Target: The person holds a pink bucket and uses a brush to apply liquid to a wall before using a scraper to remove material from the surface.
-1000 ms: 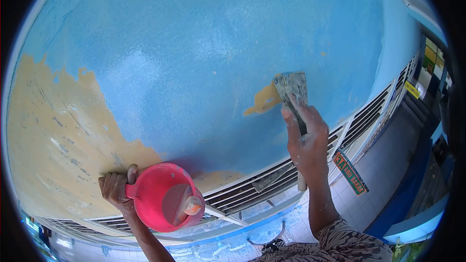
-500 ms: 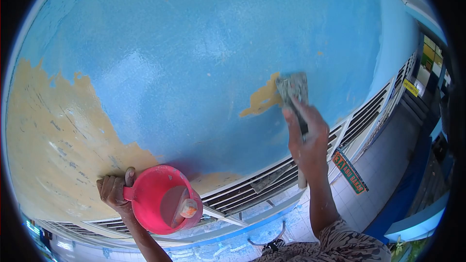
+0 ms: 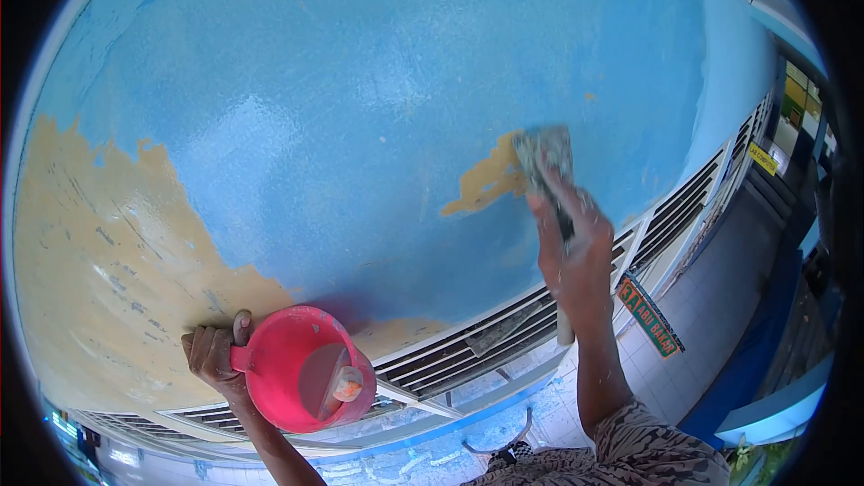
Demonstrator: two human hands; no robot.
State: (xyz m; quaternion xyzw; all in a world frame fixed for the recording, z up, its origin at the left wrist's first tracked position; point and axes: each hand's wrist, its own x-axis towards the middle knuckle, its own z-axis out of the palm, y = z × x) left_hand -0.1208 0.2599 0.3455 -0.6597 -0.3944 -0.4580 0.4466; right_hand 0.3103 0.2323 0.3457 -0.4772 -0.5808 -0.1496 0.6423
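Note:
My right hand (image 3: 571,256) grips a putty knife (image 3: 544,162) and presses its grey, smeared blade against the blue wall (image 3: 360,81), beside a small yellowish putty patch (image 3: 486,182). My left hand (image 3: 211,351) holds a pink plastic bowl (image 3: 301,369) by its handle, low against the wall. Inside the bowl lie grey putty and a second small tool with an orange handle (image 3: 345,385). A large yellowish putty area (image 3: 99,252) covers the wall at the left, just above my left hand.
White louvred vents (image 3: 486,342) run below the wall, curving right. A green and orange sign (image 3: 650,315) hangs by the vents. A tiled floor (image 3: 711,306) and a blue ledge (image 3: 765,414) lie at the lower right.
The putty knife has slid slightly up the wall, and the small putty patch beside it has grown a little. The left hand and bowl have hardly moved.

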